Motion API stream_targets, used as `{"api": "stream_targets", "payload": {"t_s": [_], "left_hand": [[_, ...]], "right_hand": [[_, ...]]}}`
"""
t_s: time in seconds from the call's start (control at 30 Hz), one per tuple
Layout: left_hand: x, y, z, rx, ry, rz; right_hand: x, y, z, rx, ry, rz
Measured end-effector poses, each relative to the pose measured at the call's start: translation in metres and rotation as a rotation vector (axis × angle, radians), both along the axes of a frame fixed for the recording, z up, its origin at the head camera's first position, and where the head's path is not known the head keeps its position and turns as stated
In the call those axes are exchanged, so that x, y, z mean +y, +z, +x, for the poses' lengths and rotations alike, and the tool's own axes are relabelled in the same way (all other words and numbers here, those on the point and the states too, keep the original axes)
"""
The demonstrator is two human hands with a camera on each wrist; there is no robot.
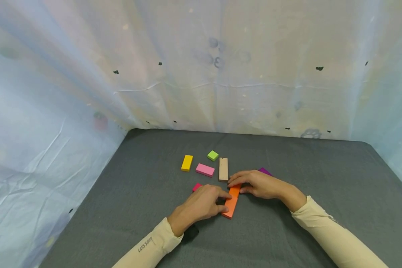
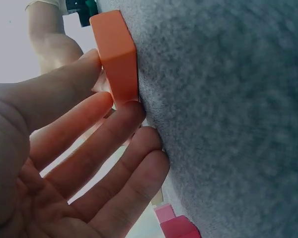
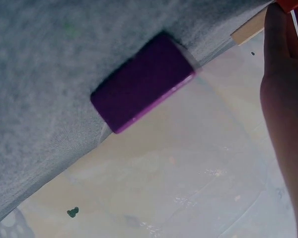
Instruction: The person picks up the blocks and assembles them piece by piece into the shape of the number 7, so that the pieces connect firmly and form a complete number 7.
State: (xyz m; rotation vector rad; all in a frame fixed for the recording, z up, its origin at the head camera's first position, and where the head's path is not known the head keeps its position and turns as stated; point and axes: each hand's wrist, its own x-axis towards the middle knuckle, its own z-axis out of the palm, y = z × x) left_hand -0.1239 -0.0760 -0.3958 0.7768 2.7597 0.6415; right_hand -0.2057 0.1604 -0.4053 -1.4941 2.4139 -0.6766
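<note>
A long orange strip lies on the dark grey cloth in the head view, its far part (image 1: 235, 190) brighter than its near part (image 1: 230, 210); whether it is two blocks end to end, I cannot tell. My left hand (image 1: 202, 203) touches the near part with thumb and fingertips. Those fingers (image 2: 89, 148) look fairly straight and spread beside the orange side in the left wrist view. My right hand (image 1: 259, 184) pinches the far end between thumb and fingers. Past that end lies a beige wooden block (image 1: 223, 169). A crimson block (image 1: 197, 187) is partly hidden behind my left hand.
Farther back lie a pink block (image 1: 205, 170), a yellow block (image 1: 187, 163) and a small lime green block (image 1: 213, 155). A purple block (image 3: 144, 82) sits beyond my right hand, mostly hidden in the head view. Pale patterned sheeting (image 1: 221, 74) hangs behind the table.
</note>
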Motion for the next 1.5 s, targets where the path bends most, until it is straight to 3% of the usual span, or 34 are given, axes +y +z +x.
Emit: {"api": "stream_targets", "payload": {"t_s": [0.23, 1.5], "left_hand": [[0.0002, 0.0, 0.0003, 0.025, -0.012, -0.009], [-0.0007, -0.0014, -0.0004, 0.02, -0.015, -0.012]], "right_hand": [[-0.0001, 0.0002, 0.0002, -0.003, -0.002, 0.003], [0.0003, 0.001, 0.0015, -0.009, -0.022, 0.007]]}}
